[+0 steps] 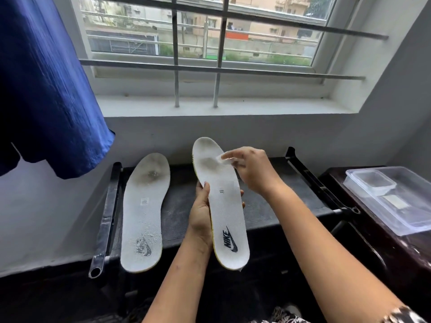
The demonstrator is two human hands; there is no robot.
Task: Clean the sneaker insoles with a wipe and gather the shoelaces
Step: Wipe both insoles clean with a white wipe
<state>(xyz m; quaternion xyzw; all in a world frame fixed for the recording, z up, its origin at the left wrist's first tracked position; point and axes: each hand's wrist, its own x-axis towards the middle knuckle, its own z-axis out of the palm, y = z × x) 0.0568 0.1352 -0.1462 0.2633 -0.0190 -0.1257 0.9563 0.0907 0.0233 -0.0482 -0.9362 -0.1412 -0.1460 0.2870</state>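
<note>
The left hand [200,213] wraps its grip round the middle of the Nike insole [227,220], held above the worktop [268,206] with its toe pointing away. The right hand [254,169] pinches the wipe [225,159] at the forefoot, beside the grey stain. The heel lies nearer the person.

free: rack top [180,199] beside lying insole [144,213] | blocked: blue cloth [46,89] left, box [401,206] right
</note>
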